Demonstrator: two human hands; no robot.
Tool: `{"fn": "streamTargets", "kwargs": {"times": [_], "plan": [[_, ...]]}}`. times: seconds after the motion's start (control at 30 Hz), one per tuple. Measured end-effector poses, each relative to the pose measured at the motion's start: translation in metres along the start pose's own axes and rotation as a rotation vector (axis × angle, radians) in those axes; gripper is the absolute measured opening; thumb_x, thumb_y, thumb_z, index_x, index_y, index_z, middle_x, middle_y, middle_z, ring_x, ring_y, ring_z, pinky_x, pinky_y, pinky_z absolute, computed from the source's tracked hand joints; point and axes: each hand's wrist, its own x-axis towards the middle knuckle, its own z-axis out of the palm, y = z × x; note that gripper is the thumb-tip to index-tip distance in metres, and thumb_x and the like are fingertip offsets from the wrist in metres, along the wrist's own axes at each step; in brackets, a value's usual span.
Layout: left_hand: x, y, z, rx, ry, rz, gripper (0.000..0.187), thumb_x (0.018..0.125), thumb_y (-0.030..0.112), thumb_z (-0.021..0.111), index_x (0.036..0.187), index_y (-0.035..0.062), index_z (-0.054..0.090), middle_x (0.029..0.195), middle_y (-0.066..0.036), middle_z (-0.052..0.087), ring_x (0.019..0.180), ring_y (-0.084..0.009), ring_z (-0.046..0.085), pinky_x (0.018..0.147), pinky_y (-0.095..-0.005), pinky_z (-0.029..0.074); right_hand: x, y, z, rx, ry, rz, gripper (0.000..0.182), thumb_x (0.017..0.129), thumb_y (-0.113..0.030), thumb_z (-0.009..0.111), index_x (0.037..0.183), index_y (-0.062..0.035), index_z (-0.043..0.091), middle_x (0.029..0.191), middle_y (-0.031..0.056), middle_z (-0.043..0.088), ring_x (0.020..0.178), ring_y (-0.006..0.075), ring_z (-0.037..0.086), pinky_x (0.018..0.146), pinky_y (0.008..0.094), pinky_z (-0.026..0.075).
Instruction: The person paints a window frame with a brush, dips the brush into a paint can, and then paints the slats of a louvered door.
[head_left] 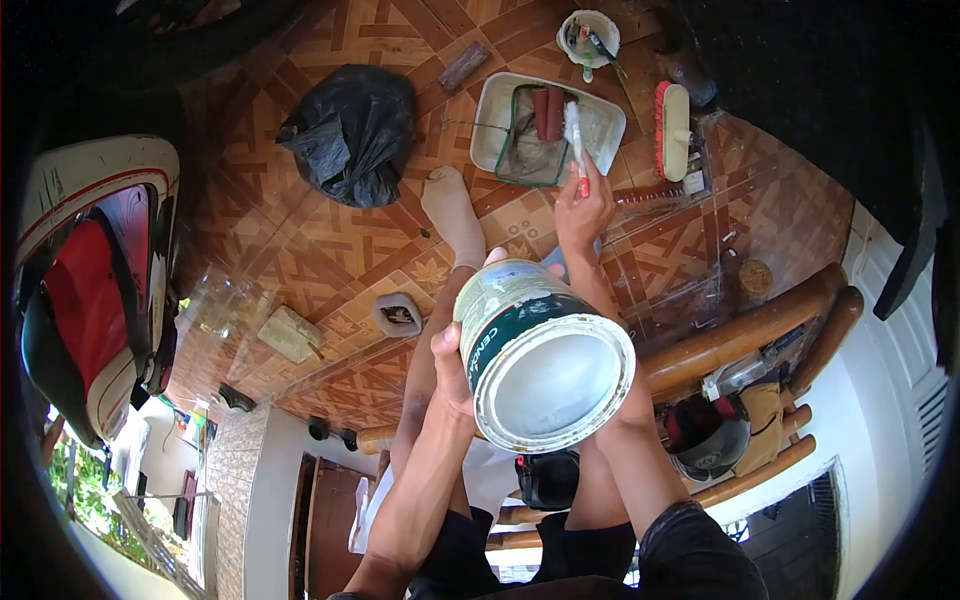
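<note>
My left hand point(455, 365) is closed round a large paint can point(500, 305) with a dark green label. The can is tilted, its pale round end and dirty rim turned up to me. Farther forward, my right hand point(585, 210) grips a paintbrush point(577, 150) with a red and white handle and white bristles. The brush overlaps the right part of a pale tray point(600, 115). Inside that tray lie a green-edged net point(525, 150) and two reddish-brown cylinders point(547, 113). The can hides part of my right forearm.
A black plastic bag point(355, 135) sits on the tiled floor at left. A white tub with tools point(588, 40) and a red-bristled scrubbing brush point(673, 130) lie beyond the tray. A small grey container point(397, 315) stands near my leg; a bamboo bench point(740, 325) is at right.
</note>
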Motion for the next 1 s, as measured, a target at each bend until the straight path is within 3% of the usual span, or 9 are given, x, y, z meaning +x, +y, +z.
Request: {"fn": "streamTargets", "kwargs": {"times": [0.07,0.17,0.27,0.37,0.57,0.67,0.77,0.87,1.0], "plan": [[-0.002,-0.001,0.002,-0.018,0.015,-0.008,0.09,0.074,0.048,0.084,0.15,0.0297,0.041,0.154,-0.028,0.035,0.14,-0.0514,0.038,0.107,-0.0636,0.049,0.003,-0.004,-0.002,-0.007,0.039,0.055,0.028,0.094,-0.018,0.069,0.12,-0.0066,0.073,0.092,0.0171,0.073,0.085,0.0364,0.067,0.075,0.0463,0.051],[-0.001,-0.001,0.003,-0.033,0.002,-0.015,0.092,0.072,0.047,0.085,0.151,0.0295,0.041,0.154,-0.028,0.035,0.14,-0.0505,0.04,0.107,-0.0621,0.05,0.0,0.008,0.006,0.03,-0.066,0.303,0.029,0.095,-0.021,0.068,0.12,-0.0063,0.072,0.094,0.0183,0.073,0.086,0.0377,0.067,0.075,0.0472,0.051],[0.0,0.001,0.002,-0.023,-0.042,-0.024,0.104,0.072,0.045,0.083,0.158,0.0245,0.029,0.156,-0.029,0.033,0.136,-0.0437,0.05,0.111,-0.0546,0.049,0.002,0.009,0.001,0.018,0.08,0.14,0.031,0.097,-0.025,0.066,0.12,-0.0058,0.072,0.091,0.0184,0.073,0.084,0.0388,0.069,0.074,0.0475,0.052],[-0.001,0.001,-0.001,-0.049,-0.062,-0.021,0.102,0.072,0.043,0.084,0.156,0.0249,0.03,0.156,-0.028,0.033,0.135,-0.0435,0.05,0.111,-0.0546,0.049,-0.002,0.009,-0.002,-0.016,-0.067,0.295,0.031,0.099,-0.028,0.062,0.119,-0.0051,0.072,0.089,0.0174,0.075,0.082,0.0379,0.072,0.074,0.0461,0.053],[-0.002,0.0,-0.001,-0.052,-0.053,-0.032,0.101,0.072,0.043,0.084,0.156,0.0251,0.03,0.156,-0.026,0.034,0.136,-0.043,0.05,0.111,-0.0545,0.049,-0.009,0.016,0.005,0.265,0.025,0.443,0.032,0.101,-0.027,0.06,0.118,-0.0024,0.071,0.087,0.0143,0.077,0.082,0.0286,0.075,0.077,0.0393,0.055],[-0.002,-0.001,-0.003,-0.037,-0.08,-0.041,0.102,0.073,0.044,0.084,0.157,0.0248,0.03,0.156,-0.026,0.036,0.136,-0.0425,0.05,0.111,-0.0546,0.048,-0.01,0.022,0.003,0.276,-0.054,0.556,0.035,0.103,-0.029,0.06,0.122,-0.0006,0.068,0.09,0.0148,0.077,0.08,0.0242,0.074,0.078,0.0351,0.055],[-0.003,0.001,-0.004,0.003,-0.075,-0.034,0.101,0.074,0.047,0.082,0.157,0.0235,0.03,0.155,-0.027,0.037,0.137,-0.0426,0.049,0.113,-0.0543,0.047,-0.005,0.015,-0.005,0.537,0.078,0.659,0.039,0.105,-0.032,0.057,0.126,-0.0003,0.066,0.093,0.0156,0.076,0.078,0.0216,0.071,0.074,0.032,0.053],[-0.004,-0.001,-0.001,0.017,-0.115,-0.034,0.1,0.074,0.047,0.082,0.157,0.0219,0.031,0.156,-0.027,0.037,0.137,-0.0432,0.049,0.113,-0.0537,0.047,-0.003,0.01,-0.022,0.688,0.09,0.889,0.043,0.106,-0.038,0.053,0.127,-0.0028,0.065,0.094,0.0151,0.075,0.076,0.0198,0.068,0.066,0.0299,0.049],[-0.002,-0.003,-0.01,0.062,-0.157,-0.019,0.1,0.076,0.047,0.079,0.158,0.0195,0.03,0.155,-0.028,0.037,0.137,-0.0424,0.049,0.114,-0.0526,0.046,-0.004,0.013,-0.053,1.028,0.143,1.254,0.048,0.105,-0.049,0.051,0.118,-0.0045,0.065,0.094,0.0108,0.073,0.081,0.0183,0.066,0.063,0.0289,0.045]]}}
